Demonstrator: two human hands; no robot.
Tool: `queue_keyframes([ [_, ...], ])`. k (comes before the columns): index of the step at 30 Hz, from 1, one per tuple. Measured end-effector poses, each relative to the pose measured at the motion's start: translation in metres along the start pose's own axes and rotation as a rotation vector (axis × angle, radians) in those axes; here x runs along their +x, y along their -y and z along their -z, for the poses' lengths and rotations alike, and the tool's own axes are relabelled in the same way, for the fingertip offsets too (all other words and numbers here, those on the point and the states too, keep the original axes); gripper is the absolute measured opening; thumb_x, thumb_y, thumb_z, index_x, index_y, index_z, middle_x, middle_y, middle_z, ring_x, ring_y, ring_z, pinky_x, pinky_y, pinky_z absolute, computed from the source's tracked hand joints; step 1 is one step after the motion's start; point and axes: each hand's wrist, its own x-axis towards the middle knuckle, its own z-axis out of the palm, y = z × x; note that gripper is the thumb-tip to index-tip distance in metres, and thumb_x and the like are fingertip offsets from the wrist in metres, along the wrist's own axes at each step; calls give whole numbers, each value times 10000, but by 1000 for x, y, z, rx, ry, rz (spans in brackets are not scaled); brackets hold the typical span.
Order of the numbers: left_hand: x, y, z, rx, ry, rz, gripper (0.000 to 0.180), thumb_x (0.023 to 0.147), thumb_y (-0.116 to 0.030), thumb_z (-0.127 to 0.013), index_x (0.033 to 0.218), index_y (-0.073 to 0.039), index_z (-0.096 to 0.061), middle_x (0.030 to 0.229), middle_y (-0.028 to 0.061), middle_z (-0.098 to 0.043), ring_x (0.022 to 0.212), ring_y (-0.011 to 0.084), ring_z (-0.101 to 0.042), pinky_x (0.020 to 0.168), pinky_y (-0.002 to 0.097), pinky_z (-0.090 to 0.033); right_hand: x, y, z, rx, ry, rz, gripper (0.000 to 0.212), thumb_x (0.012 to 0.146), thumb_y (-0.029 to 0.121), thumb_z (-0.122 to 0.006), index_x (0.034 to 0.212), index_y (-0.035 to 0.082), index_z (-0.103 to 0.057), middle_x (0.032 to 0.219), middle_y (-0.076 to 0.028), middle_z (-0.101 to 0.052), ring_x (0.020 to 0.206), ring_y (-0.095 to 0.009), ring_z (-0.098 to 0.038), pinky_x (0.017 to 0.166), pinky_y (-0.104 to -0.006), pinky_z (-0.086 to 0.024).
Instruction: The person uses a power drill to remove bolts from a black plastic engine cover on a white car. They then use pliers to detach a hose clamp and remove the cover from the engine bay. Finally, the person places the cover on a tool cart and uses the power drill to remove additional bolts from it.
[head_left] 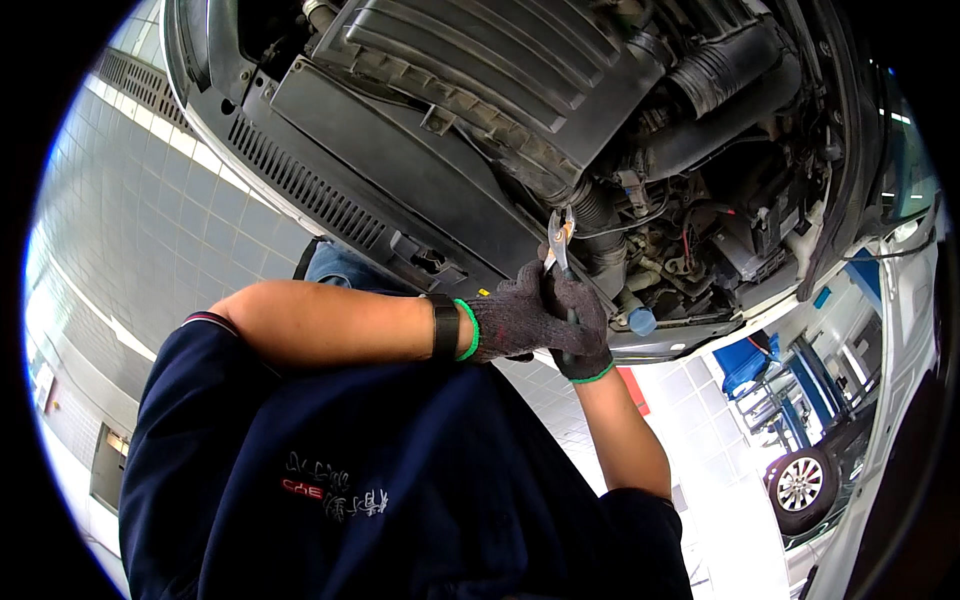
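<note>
A pair of metal pliers [562,232] points up and away from me at the front edge of the engine bay, head beside a ribbed black hose [597,212]. Its handles spread apart toward my gloved hands. My right hand [582,325], in a dark grey knit glove with a green cuff, is closed round the lower handles. Pressed against it from the left, my left hand [508,318] in a matching glove has its fingers curled at the other handle. The lower handle ends are hidden by the gloves.
Left of the hose, a large ribbed black engine cover [480,60] and a black front panel [400,150] fill the bay. A blue cap [642,321] sits right of my hands. Beyond the car, a wheel [802,490] and blue workshop equipment [742,365] stand at the right.
</note>
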Motion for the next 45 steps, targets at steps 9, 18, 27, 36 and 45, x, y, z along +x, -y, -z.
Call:
queue_keyframes([
  [9,10,17,-4,71,47,-43,1131,806,-428,-987,1567,-26,-253,1280,152,-674,1133,235,-707,836,380,-661,-14,18,-4,-51,-44,-136,774,1040,162,-597,1762,91,-329,1471,-135,-610,1342,-261,-633,1173,-427,-512],
  [18,-6,-13,-13,19,71,-3,938,842,-415,-959,1456,-27,-366,1131,95,-648,977,175,-711,766,359,-669,-13,26,10,-293,-89,-88,696,1043,167,-630,1695,22,-436,1525,-140,-598,1393,-225,-599,1177,-394,-496],
  [27,-14,-23,15,61,174,21,684,919,-338,-910,1421,-87,-520,1094,46,-639,917,146,-700,780,348,-673,-4,9,-26,-286,-221,66,622,1067,189,-648,1645,10,-501,1439,-118,-630,1299,-170,-612,1127,-361,-513],
  [36,-8,-2,14,-78,211,3,568,993,-215,-858,1459,-122,-548,1137,39,-676,1022,159,-710,858,404,-696,-2,2,-16,-560,-218,190,281,1060,187,-683,1283,16,-688,1177,-66,-717,1050,-171,-684,929,-374,-575],
  [45,-6,-5,17,25,196,-48,598,990,-170,-836,1495,-78,-530,1114,52,-695,973,176,-719,879,389,-661,0,-5,-29,-200,-306,120,239,1040,171,-720,1242,46,-695,1076,-31,-711,986,-139,-672,890,-343,-576],
])
